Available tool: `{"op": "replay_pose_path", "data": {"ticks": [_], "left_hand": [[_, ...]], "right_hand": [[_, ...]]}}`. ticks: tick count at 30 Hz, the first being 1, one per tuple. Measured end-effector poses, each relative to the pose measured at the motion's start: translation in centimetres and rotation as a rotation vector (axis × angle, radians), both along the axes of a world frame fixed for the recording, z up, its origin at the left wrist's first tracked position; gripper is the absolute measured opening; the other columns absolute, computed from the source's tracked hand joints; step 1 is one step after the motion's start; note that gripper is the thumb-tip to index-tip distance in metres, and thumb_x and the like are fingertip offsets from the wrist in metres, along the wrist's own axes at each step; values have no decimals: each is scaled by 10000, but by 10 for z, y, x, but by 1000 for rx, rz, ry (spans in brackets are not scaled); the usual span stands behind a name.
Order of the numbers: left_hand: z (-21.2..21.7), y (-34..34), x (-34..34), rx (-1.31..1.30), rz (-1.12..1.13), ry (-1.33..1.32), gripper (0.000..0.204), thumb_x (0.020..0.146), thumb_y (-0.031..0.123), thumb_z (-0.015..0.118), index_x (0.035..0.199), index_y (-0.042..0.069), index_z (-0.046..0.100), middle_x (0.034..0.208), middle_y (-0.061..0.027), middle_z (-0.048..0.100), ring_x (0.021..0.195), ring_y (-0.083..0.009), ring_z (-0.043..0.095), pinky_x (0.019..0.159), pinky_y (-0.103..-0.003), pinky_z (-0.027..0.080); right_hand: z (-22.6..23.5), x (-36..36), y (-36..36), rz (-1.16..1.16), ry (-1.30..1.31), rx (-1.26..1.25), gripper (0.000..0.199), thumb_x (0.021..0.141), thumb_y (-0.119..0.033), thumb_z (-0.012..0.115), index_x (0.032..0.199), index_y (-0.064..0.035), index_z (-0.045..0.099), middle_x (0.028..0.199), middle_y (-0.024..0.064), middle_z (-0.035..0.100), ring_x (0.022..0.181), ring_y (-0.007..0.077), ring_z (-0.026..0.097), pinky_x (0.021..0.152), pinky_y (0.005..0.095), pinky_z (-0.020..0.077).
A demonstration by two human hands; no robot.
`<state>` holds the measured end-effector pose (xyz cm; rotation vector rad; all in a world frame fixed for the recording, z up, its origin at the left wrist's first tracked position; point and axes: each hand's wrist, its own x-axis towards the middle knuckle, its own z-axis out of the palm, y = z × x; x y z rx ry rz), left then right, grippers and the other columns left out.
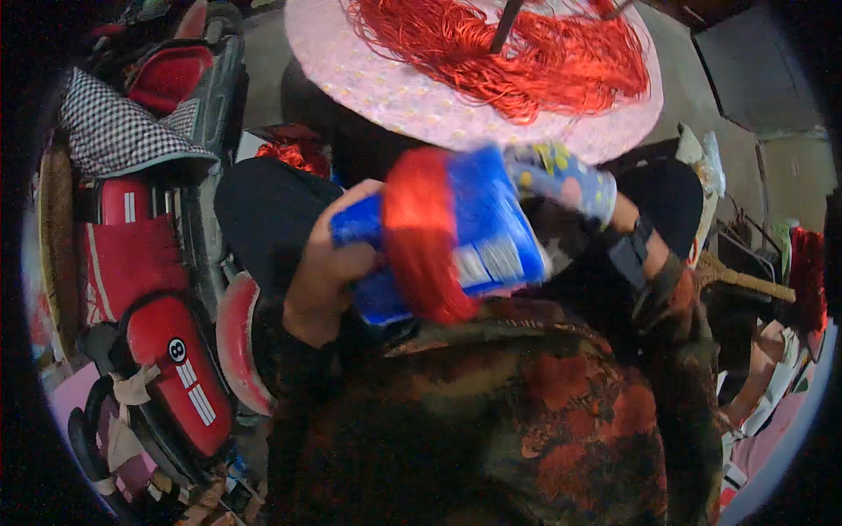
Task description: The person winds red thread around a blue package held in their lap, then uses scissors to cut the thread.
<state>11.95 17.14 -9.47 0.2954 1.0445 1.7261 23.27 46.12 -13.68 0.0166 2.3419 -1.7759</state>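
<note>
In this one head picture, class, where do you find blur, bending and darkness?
Head view: the blue can wound with red thread is smeared by motion, as is the right hand; the left hand is sharper; edges bend toward the rim; the corners are black; the patterned garment lies dim.

A blue package with a white label panel sits in the middle of the view, wound round with a band of red thread. The left hand grips its left end. A round white number sticker sits on the red scooter panel at lower left.
</note>
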Motion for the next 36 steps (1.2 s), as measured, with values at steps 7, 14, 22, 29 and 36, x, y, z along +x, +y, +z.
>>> {"op": "replay_pose_path", "data": {"ticks": [7, 14, 22, 29, 36], "left_hand": [[-17, 20, 1, -146, 462, 84, 425, 881, 246, 669, 1202, -2, 540, 1075, -82, 632, 948, -155, 626, 844, -314, 510], [-8, 17, 6, -358, -268, 303, 448, 739, 241, 794, 1078, 30, 590, 894, -15, 611, 823, -102, 591, 754, -285, 502], [22, 3, 1, -54, 155, 51, 431, 766, 263, 731, 1099, 29, 588, 972, -51, 636, 846, -166, 631, 814, -329, 510], [-5, 1, -9, -528, 382, 890, 427, 743, 213, 799, 1060, 26, 582, 913, -53, 625, 810, -135, 599, 755, -322, 509], [10, 0, 4, -163, -300, 319, 590, 710, 262, 815, 1178, 20, 550, 1028, -53, 612, 955, -133, 590, 846, -304, 480]], "right_hand": [[47, 30, -41, 414, 298, 692, 183, 801, -247, 664, 871, -85, 617, 811, 128, 641, 772, 344, 643, 644, 403, 513], [78, -22, -23, 238, 223, 206, 180, 854, -259, 679, 821, -83, 656, 714, 83, 636, 619, 199, 605, 580, 315, 473], [1, 18, -11, 37, -38, -98, 249, 949, -280, 572, 967, -44, 651, 845, 48, 655, 772, 131, 625, 709, 293, 508], [88, 26, -33, 406, 501, 357, 140, 893, -201, 625, 983, -108, 680, 853, 102, 666, 755, 288, 663, 653, 351, 528], [74, -26, -17, 33, -90, 16, 186, 927, -244, 625, 933, -61, 656, 799, -9, 652, 704, 90, 611, 632, 272, 496]]}}
